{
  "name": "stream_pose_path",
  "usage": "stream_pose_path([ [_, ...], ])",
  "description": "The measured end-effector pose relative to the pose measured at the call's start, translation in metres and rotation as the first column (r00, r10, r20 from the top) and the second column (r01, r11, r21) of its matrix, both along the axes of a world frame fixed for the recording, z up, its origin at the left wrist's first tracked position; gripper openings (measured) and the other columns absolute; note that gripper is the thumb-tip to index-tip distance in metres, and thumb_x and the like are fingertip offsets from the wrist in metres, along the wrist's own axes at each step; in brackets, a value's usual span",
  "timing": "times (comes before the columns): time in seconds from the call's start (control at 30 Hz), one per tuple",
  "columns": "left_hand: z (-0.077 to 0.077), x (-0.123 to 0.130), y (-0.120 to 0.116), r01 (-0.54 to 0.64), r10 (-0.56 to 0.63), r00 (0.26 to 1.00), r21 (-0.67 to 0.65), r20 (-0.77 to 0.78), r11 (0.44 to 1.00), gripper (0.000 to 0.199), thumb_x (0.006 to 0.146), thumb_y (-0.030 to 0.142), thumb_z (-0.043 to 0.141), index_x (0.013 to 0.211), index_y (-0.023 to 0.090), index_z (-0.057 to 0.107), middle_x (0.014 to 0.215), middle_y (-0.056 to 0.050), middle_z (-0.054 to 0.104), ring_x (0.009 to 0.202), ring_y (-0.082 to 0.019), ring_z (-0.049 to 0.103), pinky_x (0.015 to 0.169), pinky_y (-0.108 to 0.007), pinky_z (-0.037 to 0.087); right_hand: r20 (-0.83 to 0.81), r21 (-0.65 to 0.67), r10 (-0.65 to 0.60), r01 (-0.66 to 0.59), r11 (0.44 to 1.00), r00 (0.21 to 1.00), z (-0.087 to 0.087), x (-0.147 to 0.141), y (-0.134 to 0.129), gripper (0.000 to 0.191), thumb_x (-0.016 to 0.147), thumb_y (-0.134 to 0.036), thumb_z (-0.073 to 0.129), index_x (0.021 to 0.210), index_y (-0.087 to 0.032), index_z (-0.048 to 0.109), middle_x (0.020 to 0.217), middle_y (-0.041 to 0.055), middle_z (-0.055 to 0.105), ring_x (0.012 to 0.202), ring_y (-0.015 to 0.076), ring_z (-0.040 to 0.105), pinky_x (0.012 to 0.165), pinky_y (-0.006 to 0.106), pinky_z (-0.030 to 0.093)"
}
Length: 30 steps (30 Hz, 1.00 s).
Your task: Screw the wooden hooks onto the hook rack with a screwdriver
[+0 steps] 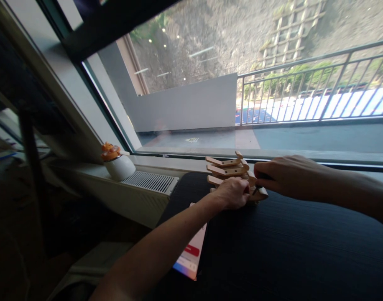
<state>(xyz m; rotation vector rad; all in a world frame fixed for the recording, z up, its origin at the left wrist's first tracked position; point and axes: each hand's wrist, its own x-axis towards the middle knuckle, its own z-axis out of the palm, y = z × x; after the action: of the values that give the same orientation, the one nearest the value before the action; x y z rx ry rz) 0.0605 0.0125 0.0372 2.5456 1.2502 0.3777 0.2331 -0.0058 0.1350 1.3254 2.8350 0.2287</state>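
Note:
A light wooden assembly [227,170] with several long curved pieces lies at the far edge of the black table, and dark round holes or screw heads show along its upper pieces. My left hand [234,193] is closed around its near part, fingers pinched on the wood. From the right, my right hand [284,177] is closed on a black-handled screwdriver [264,177], whose thin dark shaft slants down to the wood. Its tip meets the nearest piece, though the exact contact is too small to tell. My hands partly cover the assembly's middle.
A phone [196,238] with a lit screen lies on the black table [292,251], partly under my left forearm. Left of the table, a white pot with an orange top [119,165] stands on the sill beside a vent grille [150,182]. A large window rises behind.

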Motion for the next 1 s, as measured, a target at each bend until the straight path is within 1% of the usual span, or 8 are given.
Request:
stream_pose_path([
  [0.13, 0.0028, -0.0006, 0.0019, 0.002, -0.002, 1.000, -0.052, 0.017, 0.999, 0.010, 0.084, 0.024, 0.061, 0.088, 0.017, 0.066, 0.090, -0.003, 0.068, 0.085, -0.019, 0.065, 0.078, -0.027, 0.049, -0.050, 0.015, 0.032, -0.031, 0.999, 0.998, 0.0008, 0.0015, 0.0004, 0.023, 0.088, -0.034, 0.048, 0.074, -0.024, 0.063, 0.062, 0.0034, 0.067, 0.052, 0.0193, 0.056, 0.049, 0.029, 0.025],
  [0.23, 0.0037, -0.0011, 0.0030, 0.001, 0.001, 1.000, -0.070, 0.022, 0.998, 0.010, 0.083, 0.024, 0.063, 0.088, 0.016, 0.067, 0.090, -0.003, 0.068, 0.086, -0.019, 0.064, 0.079, -0.027, 0.048, -0.076, 0.011, 0.050, -0.049, 0.999, 0.996, 0.0012, 0.0010, 0.0010, 0.022, 0.088, -0.034, 0.049, 0.074, -0.024, 0.063, 0.062, 0.0032, 0.067, 0.051, 0.0185, 0.055, 0.049, 0.029, 0.026],
  [0.43, 0.0051, -0.0012, 0.0027, -0.003, 0.005, 1.000, -0.079, 0.025, 0.997, 0.012, 0.083, 0.024, 0.063, 0.091, 0.017, 0.068, 0.093, -0.002, 0.069, 0.088, -0.019, 0.063, 0.081, -0.026, 0.047, -0.106, -0.004, 0.049, -0.050, 0.999, 0.993, -0.0008, 0.0010, 0.0034, 0.021, 0.085, -0.033, 0.052, 0.070, -0.024, 0.062, 0.060, 0.0030, 0.066, 0.049, 0.0174, 0.052, 0.049, 0.029, 0.025],
  [0.53, 0.0060, -0.0014, 0.0023, 0.006, -0.004, 1.000, -0.078, 0.024, 0.997, 0.013, 0.084, 0.024, 0.061, 0.092, 0.018, 0.069, 0.092, -0.002, 0.069, 0.087, -0.018, 0.063, 0.079, -0.026, 0.046, -0.094, -0.024, 0.070, -0.073, 0.997, 0.993, -0.0007, 0.0023, 0.0035, 0.021, 0.087, -0.033, 0.050, 0.073, -0.025, 0.064, 0.063, 0.0029, 0.068, 0.050, 0.0177, 0.054, 0.049, 0.029, 0.027],
  [0.7, 0.0057, -0.0009, 0.0032, 0.021, -0.020, 1.000, -0.061, 0.019, 0.998, 0.012, 0.084, 0.023, 0.059, 0.087, 0.017, 0.069, 0.086, -0.002, 0.068, 0.079, -0.017, 0.062, 0.074, -0.025, 0.046, -0.067, -0.038, 0.072, -0.075, 0.996, 0.995, 0.0001, 0.0010, 0.0021, 0.018, 0.087, -0.031, 0.051, 0.075, -0.025, 0.064, 0.069, 0.0036, 0.070, 0.056, 0.0199, 0.059, 0.051, 0.029, 0.028],
  [0.83, 0.0052, -0.0007, 0.0034, 0.022, -0.021, 1.000, -0.050, 0.023, 0.999, 0.010, 0.082, 0.021, 0.060, 0.085, 0.017, 0.068, 0.085, -0.002, 0.068, 0.079, -0.017, 0.062, 0.073, -0.024, 0.047, -0.116, -0.047, 0.078, -0.084, 0.995, 0.990, 0.0002, -0.0023, 0.0007, 0.013, 0.087, -0.029, 0.051, 0.084, -0.024, 0.063, 0.074, 0.0039, 0.071, 0.061, 0.0206, 0.062, 0.053, 0.028, 0.030],
  [1.0, 0.0035, -0.0007, 0.0038, 0.006, -0.004, 0.999, -0.053, 0.037, 0.999, 0.011, 0.082, 0.024, 0.061, 0.082, 0.016, 0.068, 0.081, -0.003, 0.067, 0.079, -0.018, 0.063, 0.074, -0.026, 0.048, -0.206, -0.051, 0.082, -0.094, 0.994, 0.975, -0.0018, -0.0058, -0.0013, 0.014, 0.090, -0.032, 0.049, 0.085, -0.023, 0.058, 0.070, 0.0030, 0.067, 0.056, 0.0177, 0.057, 0.050, 0.027, 0.032],
])
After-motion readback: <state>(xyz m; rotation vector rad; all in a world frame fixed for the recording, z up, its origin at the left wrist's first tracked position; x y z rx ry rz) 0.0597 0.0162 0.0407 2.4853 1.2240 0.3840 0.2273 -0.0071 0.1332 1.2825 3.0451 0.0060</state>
